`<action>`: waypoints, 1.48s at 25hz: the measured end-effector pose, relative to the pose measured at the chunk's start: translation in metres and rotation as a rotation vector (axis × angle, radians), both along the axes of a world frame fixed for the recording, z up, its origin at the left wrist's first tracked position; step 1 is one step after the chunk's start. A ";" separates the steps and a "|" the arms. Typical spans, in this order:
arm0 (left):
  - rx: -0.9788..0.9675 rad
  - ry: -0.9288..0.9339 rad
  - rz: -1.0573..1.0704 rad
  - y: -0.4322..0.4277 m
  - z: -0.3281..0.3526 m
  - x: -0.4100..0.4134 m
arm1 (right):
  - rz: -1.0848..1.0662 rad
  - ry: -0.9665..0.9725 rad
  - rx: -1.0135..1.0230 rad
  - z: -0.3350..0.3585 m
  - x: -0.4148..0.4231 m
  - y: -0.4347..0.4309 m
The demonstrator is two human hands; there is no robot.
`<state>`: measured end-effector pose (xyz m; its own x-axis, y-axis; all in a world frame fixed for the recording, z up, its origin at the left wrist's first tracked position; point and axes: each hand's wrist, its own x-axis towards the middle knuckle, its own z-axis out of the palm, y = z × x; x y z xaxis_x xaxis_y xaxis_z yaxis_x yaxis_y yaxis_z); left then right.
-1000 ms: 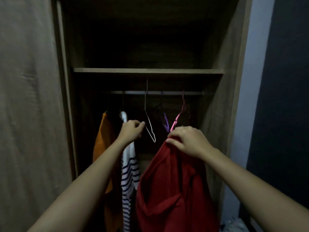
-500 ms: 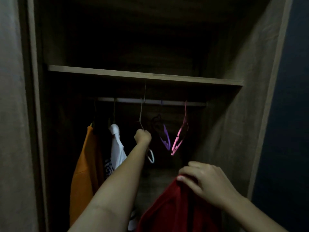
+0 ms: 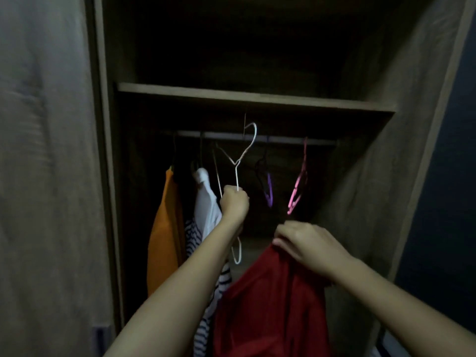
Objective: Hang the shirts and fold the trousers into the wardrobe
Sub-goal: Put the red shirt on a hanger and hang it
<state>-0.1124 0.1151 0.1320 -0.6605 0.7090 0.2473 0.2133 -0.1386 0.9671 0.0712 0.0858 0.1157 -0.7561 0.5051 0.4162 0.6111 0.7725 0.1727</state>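
The left hand (image 3: 234, 203), fisted round the white wire hanger (image 3: 246, 148), has lifted it off the metal rail (image 3: 319, 142). The right hand (image 3: 306, 243) pinches the red cloth shirt (image 3: 270, 300), which looks ready for threading.

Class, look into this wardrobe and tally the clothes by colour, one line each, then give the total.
Orange garment, hanging on the rail: 1
White shirt with dark stripes, hanging on the rail: 1
Red garment, held in the right hand: 1
Total: 3
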 end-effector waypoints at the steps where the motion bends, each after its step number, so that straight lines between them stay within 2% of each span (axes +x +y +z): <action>1: -0.002 0.037 0.024 -0.024 -0.005 0.001 | 0.036 -0.031 -0.044 0.002 -0.002 0.001; 3: -0.003 0.108 0.089 -0.073 -0.014 -0.002 | 0.140 -0.094 -0.148 0.004 -0.004 0.001; 5: 0.005 0.227 0.179 -0.115 -0.020 -0.013 | 0.208 -0.239 -0.191 0.007 -0.007 0.000; 7: 0.014 0.356 0.248 -0.149 -0.027 -0.031 | 0.219 -0.373 -0.171 0.010 -0.013 0.003; 9: 0.089 0.398 0.212 -0.184 -0.031 -0.050 | 0.220 -0.421 -0.130 0.012 -0.020 0.008; 12: 0.183 0.403 0.040 -0.239 -0.033 -0.062 | 0.176 -0.381 -0.110 0.014 -0.019 0.019; 18: 0.103 0.444 -0.101 -0.304 -0.043 -0.062 | 0.117 -0.147 -0.283 0.017 0.009 0.027; 21: 0.023 0.482 -0.178 -0.309 -0.046 -0.060 | 0.104 -0.100 -0.399 0.018 0.018 0.022; 28: -0.065 0.701 -0.278 -0.269 -0.034 -0.033 | 0.264 -0.042 -0.435 0.029 -0.009 -0.031; 31: -0.020 0.793 -0.149 -0.234 -0.047 -0.012 | 0.359 -0.012 -0.440 0.035 -0.030 -0.056; 34: 0.094 0.751 -0.050 -0.215 -0.064 -0.003 | 0.415 0.019 -0.447 0.046 -0.038 -0.070; 35: 0.159 0.708 -0.040 -0.214 -0.066 -0.003 | 0.439 0.000 -0.399 0.048 -0.037 -0.074; 36: 0.228 0.662 -0.017 -0.214 -0.066 -0.004 | 0.454 -0.014 -0.263 0.050 -0.036 -0.076; 37: 0.287 0.623 0.009 -0.215 -0.064 -0.005 | 0.445 -0.003 -0.035 0.051 -0.034 -0.079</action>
